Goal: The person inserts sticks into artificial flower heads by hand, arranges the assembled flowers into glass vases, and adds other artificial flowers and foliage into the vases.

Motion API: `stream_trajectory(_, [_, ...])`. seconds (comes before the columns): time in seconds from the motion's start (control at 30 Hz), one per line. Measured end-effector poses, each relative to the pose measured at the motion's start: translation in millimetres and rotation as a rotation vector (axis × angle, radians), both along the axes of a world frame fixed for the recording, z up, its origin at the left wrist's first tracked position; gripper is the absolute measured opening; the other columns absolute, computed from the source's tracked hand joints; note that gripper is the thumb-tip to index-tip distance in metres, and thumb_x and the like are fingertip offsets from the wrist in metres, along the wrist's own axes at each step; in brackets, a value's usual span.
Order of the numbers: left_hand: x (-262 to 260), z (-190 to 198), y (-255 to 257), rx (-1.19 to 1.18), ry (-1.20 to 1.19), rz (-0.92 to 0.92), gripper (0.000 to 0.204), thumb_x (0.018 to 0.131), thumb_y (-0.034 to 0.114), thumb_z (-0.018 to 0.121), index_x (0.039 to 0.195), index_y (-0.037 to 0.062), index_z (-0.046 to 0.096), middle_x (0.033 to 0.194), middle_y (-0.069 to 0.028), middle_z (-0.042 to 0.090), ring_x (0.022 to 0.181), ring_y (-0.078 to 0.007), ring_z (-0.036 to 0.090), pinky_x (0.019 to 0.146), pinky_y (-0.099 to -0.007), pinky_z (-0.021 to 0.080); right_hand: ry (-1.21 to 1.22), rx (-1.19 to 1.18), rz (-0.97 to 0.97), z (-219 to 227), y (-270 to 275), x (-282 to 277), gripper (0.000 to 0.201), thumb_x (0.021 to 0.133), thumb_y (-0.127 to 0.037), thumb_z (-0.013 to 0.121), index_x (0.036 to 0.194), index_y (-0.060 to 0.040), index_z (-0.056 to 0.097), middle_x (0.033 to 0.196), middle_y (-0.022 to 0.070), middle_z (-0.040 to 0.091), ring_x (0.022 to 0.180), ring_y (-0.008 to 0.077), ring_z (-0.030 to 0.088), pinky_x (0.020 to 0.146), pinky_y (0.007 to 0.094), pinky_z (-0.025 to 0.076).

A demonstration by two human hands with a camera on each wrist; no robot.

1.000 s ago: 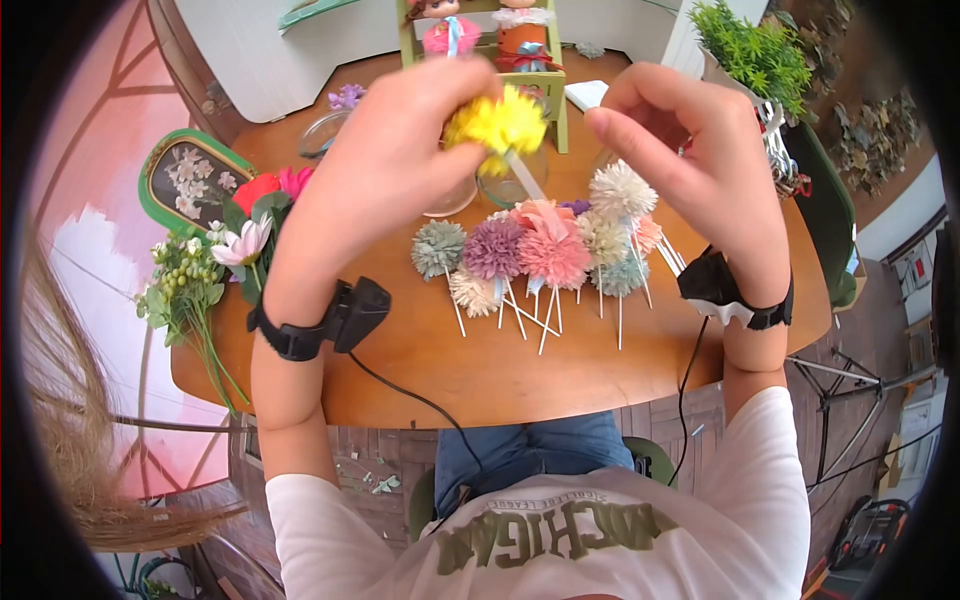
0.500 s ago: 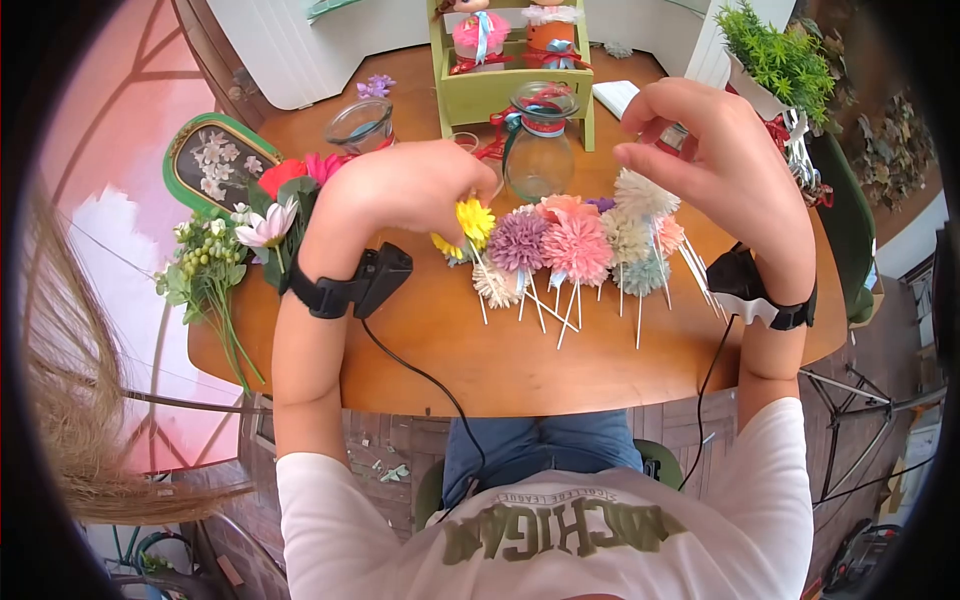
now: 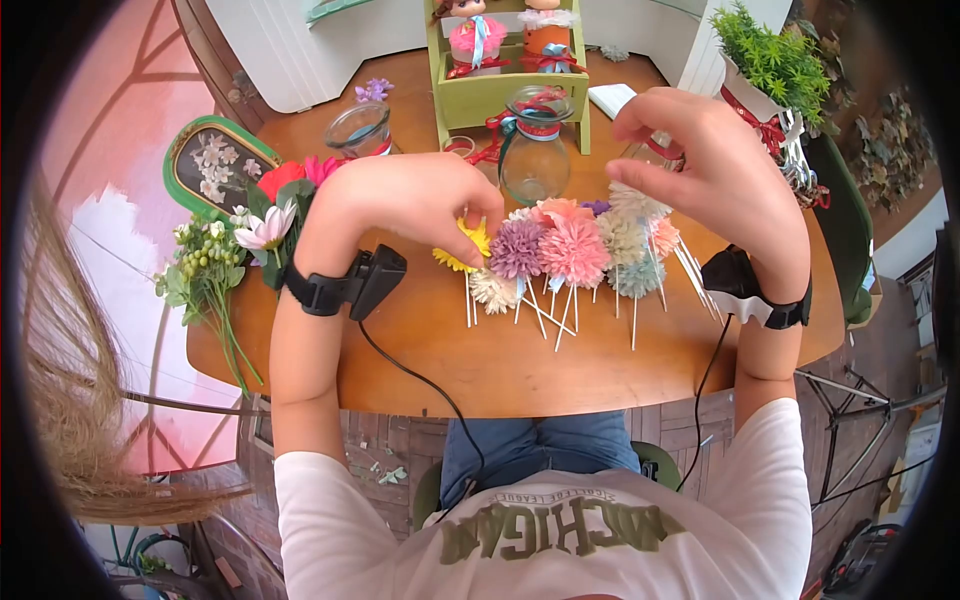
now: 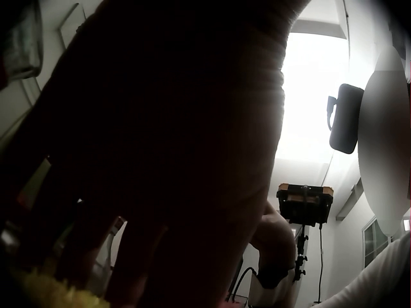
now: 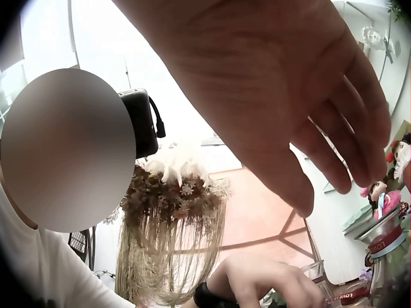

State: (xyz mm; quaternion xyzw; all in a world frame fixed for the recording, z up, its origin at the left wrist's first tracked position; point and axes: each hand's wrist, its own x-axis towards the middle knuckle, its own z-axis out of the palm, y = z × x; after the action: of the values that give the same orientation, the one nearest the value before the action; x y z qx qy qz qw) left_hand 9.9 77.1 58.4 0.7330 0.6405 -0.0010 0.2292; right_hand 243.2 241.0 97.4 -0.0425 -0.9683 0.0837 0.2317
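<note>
My left hand (image 3: 420, 205) reaches down at the left end of a row of pompom flowers, its thumb and fingers bent around a yellow flower (image 3: 450, 258). In the left wrist view, that hand's palm (image 4: 167, 141) is dark, with yellow petals (image 4: 64, 292) by the fingertips. A purple flower (image 3: 516, 248), a pink flower (image 3: 574, 250) and a cream flower (image 3: 493, 291) lie beside it, white stems toward me. My right hand (image 3: 700, 165) hovers over the right end near a white flower (image 3: 636, 203), fingers loosely bent, holding nothing.
A glass vase (image 3: 535, 165) with ribbon stands behind the row, a glass jar (image 3: 357, 130) to its left. A green wooden stand (image 3: 455, 100) holds dolls. Leafy blossoms (image 3: 265, 228) and a green-framed picture (image 3: 220, 165) lie left; a potted plant (image 3: 770, 65) stands right.
My left hand has brought the yellow flower down from above the vase to the row's left end. My right hand stays raised over the right end, little changed.
</note>
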Motion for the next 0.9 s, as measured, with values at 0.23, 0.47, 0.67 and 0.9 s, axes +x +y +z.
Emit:
stream_trajectory(0.23, [-1,-10,-2,0.259,-0.046,0.123,0.069,0.085,0.047,0.08,0.128,-0.0013,0.058,0.112,-0.0175,0.065,0.105,-0.0299,0.064,0.093,-0.0404,0.052,-0.268,0.128,0.289,-29,25,-7,0.077,0.073,-0.048,0.085,0.129,-0.0014,0.058,0.13,0.018,0.057,0.123,0.0369,0.054,0.103,0.0432,0.046])
stream_trajectory(0.47, [12,-33,19,-0.005,0.049,0.041,0.099,0.076,0.073,0.073,0.133,-0.005,0.053,0.121,-0.0283,0.064,0.117,-0.04,0.061,0.097,-0.043,0.05,-0.396,0.084,0.298,-65,-1,-30,0.062,0.076,-0.036,0.083,0.125,-0.0052,0.061,0.113,0.017,0.062,0.111,0.035,0.061,0.091,0.0451,0.051])
stream_trajectory(0.67, [16,-31,21,-0.076,0.031,0.046,0.093,0.076,0.071,0.074,0.129,-0.0039,0.056,0.114,-0.0275,0.067,0.11,-0.0409,0.065,0.093,-0.0429,0.052,-0.439,0.071,0.268,-68,-6,-26,0.052,0.08,-0.032,0.08,0.119,-0.0034,0.061,0.104,0.0172,0.064,0.102,0.0359,0.065,0.086,0.0451,0.053])
stream_trajectory(0.9, [21,-24,18,-0.107,-0.011,0.048,0.089,0.077,0.066,0.077,0.128,-0.0044,0.057,0.115,-0.0264,0.068,0.108,-0.0378,0.066,0.091,-0.0405,0.052,-0.488,0.061,0.252,-60,-16,-23,0.051,0.08,-0.032,0.08,0.117,-0.0023,0.062,0.1,0.0166,0.065,0.1,0.0356,0.066,0.086,0.0452,0.053])
